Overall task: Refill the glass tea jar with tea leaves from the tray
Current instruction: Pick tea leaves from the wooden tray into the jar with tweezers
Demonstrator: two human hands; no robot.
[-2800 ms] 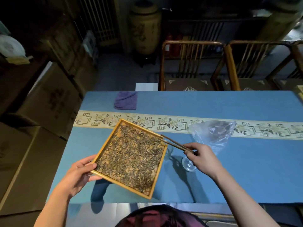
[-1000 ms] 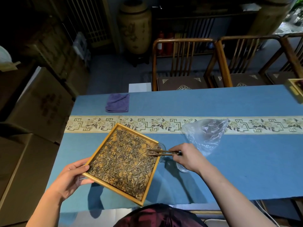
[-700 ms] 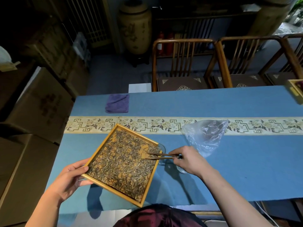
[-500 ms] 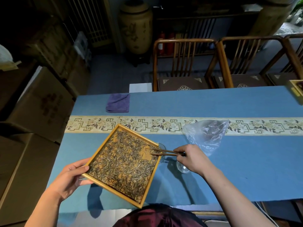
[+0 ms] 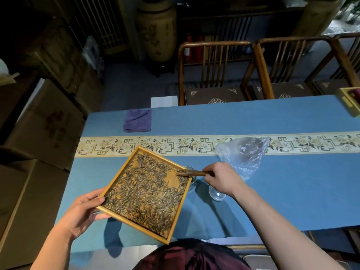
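Observation:
A square wooden tray [image 5: 136, 224] covered with dark tea leaves [image 5: 144, 193] hangs tilted above the blue table, and my left hand [image 5: 83, 209] grips its near-left corner. My right hand [image 5: 222, 177] holds wooden tongs [image 5: 191, 173] whose tips rest on the tray's right corner, where bare wood shows. The glass tea jar [image 5: 191, 177] stands just past that corner, mostly hidden behind the tray and tongs. A round glass lid [image 5: 216, 193] lies on the cloth under my right wrist.
A crumpled clear plastic bag [image 5: 245, 154] lies right of my right hand. A folded purple cloth [image 5: 138, 120] sits at the table's far left. A yellow box [image 5: 349, 100] is at the far right edge. Wooden chairs [image 5: 214, 75] stand behind the table; cardboard boxes [image 5: 39, 137] on the left.
The tongs have swept over the tray's right corner toward the jar, and more bare wood shows there now. My left hand keeps the tray tilted in much the same place.

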